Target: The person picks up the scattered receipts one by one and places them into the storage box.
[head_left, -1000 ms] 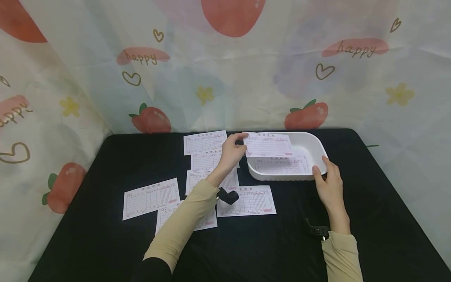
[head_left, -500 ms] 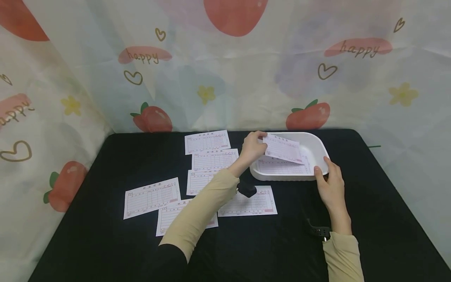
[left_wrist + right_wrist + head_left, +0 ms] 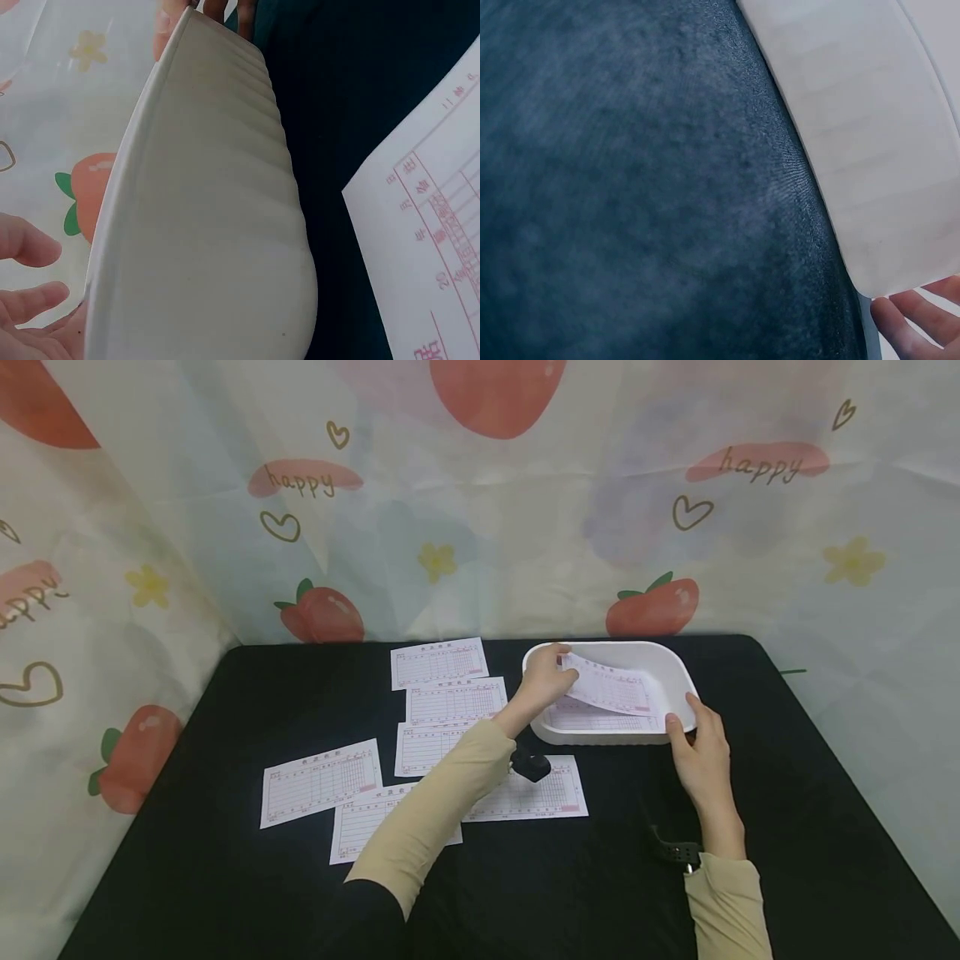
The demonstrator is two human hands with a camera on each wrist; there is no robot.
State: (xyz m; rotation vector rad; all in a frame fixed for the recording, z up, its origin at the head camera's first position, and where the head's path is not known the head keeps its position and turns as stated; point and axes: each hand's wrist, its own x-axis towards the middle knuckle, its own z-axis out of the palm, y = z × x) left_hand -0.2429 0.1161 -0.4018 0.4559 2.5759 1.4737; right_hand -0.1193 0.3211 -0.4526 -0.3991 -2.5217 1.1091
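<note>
A white plastic tray (image 3: 675,681) sits at the back right of the black table. My left hand (image 3: 546,677) reaches over its left end, beside a printed receipt slip (image 3: 611,685) that lies slightly curved and tilted in the tray. Under that slip, part of another receipt slip (image 3: 600,720) shows. In the left wrist view the left thumb and fingers (image 3: 34,244) stand apart above the tray wall (image 3: 202,195), with no paper seen between them. My right hand (image 3: 701,752) grips the tray's near right corner; its fingers (image 3: 904,326) touch the wall in the right wrist view.
Left of the tray, several receipt slips lie on the black cloth: a back one (image 3: 438,664), a left one (image 3: 322,782) and one near the tray (image 3: 558,793). My left forearm covers parts of some. A patterned curtain (image 3: 510,527) hangs behind the table.
My left hand has carried a receipt slip rightward into the tray; the slip now sits lower, over the other one, and the fingers have parted. The right hand has stayed on the tray.
</note>
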